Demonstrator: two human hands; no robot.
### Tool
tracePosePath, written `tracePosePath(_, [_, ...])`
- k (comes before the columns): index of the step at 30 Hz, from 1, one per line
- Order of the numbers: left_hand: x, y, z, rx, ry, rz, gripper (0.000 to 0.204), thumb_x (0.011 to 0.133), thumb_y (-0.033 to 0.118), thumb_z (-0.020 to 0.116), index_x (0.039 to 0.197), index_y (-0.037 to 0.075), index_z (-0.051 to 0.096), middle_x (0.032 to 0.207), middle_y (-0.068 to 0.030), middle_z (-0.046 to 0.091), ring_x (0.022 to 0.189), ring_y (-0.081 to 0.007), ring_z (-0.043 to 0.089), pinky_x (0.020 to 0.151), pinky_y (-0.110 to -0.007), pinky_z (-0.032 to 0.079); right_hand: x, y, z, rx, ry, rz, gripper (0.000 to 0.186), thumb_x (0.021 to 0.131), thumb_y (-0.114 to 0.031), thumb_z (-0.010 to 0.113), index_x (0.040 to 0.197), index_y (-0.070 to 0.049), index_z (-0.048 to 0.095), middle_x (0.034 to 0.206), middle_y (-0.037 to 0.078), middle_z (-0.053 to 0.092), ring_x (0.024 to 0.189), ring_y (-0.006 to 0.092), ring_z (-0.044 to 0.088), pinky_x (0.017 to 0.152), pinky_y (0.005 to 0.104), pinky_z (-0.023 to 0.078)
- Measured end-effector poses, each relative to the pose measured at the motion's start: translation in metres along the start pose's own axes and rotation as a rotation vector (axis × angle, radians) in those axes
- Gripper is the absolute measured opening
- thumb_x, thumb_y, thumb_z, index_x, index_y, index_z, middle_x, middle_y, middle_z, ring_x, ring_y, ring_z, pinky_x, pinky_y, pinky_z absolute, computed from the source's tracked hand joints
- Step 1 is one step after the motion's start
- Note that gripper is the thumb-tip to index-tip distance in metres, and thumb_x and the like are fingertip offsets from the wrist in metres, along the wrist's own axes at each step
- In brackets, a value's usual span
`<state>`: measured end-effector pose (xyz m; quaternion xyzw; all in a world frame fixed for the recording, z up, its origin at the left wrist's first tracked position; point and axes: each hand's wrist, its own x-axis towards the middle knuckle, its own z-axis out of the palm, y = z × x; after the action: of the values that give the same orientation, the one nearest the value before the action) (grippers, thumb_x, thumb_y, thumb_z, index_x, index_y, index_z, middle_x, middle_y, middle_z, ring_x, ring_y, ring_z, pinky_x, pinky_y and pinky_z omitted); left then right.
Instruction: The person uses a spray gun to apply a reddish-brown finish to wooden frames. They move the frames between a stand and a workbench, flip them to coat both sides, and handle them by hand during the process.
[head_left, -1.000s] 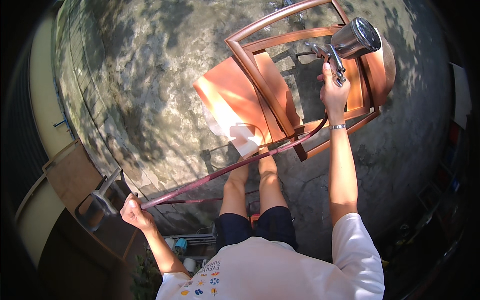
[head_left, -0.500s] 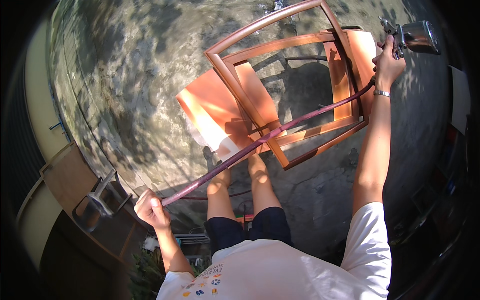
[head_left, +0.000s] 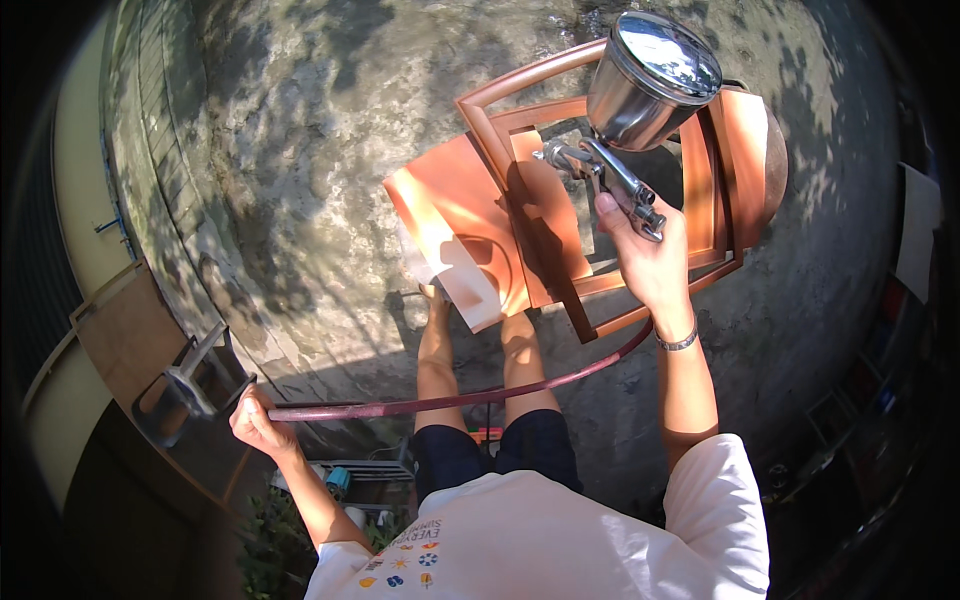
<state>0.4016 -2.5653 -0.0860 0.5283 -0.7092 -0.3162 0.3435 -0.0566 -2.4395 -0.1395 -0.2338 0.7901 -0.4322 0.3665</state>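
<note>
In my right hand (head_left: 655, 255) is a spray gun (head_left: 610, 180), held above the wooden pieces. Its shiny metal cup (head_left: 650, 85) sits on top and hides part of the frame behind. My left hand (head_left: 262, 422) is closed round a dark red hose (head_left: 430, 404), which sags across my legs and runs up to my right wrist. Beneath the gun lies a brown wooden frame (head_left: 486, 135) with a rounded edge, resting over flat orange-brown panels (head_left: 455, 185). Another panel (head_left: 745, 170) shows at the right. Sunlight and the shadow of my arm and gun fall over the left panels.
Rough, stained concrete (head_left: 290, 170) surrounds the wood. A grey stool-like object (head_left: 190, 385) and a brown board (head_left: 130, 330) are at the left, by a pale wall (head_left: 82, 170). Green plants (head_left: 270, 545) grow at the lower left. A white sheet (head_left: 915, 230) stands far right.
My right hand has swung the spray gun leftward and nearer, from beyond the right panel to over the frame. The hose has gone from taut to slack. My left hand has shifted slightly left and down.
</note>
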Motion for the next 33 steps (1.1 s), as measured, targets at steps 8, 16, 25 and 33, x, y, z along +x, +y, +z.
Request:
tracePosePath(8, [0.046,0.012,-0.021,0.084,-0.027,0.118,0.052,0.098,0.024,0.051,0.055,0.001,0.035,0.052,-0.0014,0.03,0.051,-0.0113,0.027,0.051,-0.032,0.017,-0.026,-0.003,0.027,-0.012,-0.211,-0.096,0.027,0.093,-0.024,0.069,0.089,0.002,0.065,0.068,0.004,0.057,0.061,0.0107,0.049,0.059,0.0281,0.042])
tracePosePath(16, [0.052,0.064,0.051,0.012,-0.293,0.327,0.053,0.095,0.027,0.057,0.052,0.001,0.04,0.047,-0.0033,0.035,0.044,-0.0149,0.031,0.048,-0.031,0.021,0.073,0.102,-0.066,-0.062,0.594,0.059,0.036,0.091,-0.036,0.07,0.094,0.0,0.073,0.061,0.001,0.061,0.056,0.0075,0.052,0.054,0.0301,0.042])
tracePosePath(25, [0.127,0.049,0.068,-0.129,-0.338,0.44,0.056,0.095,0.034,0.056,0.052,0.001,0.04,0.048,-0.0037,0.034,0.045,-0.0149,0.031,0.048,-0.031,0.019,0.068,0.068,-0.099,0.111,1.126,-0.026,0.033,0.096,-0.029,0.064,0.093,0.003,0.068,0.074,0.009,0.069,0.042,0.0088,0.052,0.037,0.0252,0.038])
tracePosePath(33, [0.292,-0.001,0.1,-0.391,-0.541,0.594,0.045,0.097,0.018,0.051,0.059,0.001,0.035,0.054,-0.0033,0.033,0.051,-0.0128,0.03,0.049,-0.03,0.019,-0.12,0.021,0.051,0.153,1.207,0.156,0.034,0.1,-0.03,0.058,0.097,0.003,0.066,0.078,0.009,0.069,0.039,0.0069,0.048,0.035,0.0229,0.031])
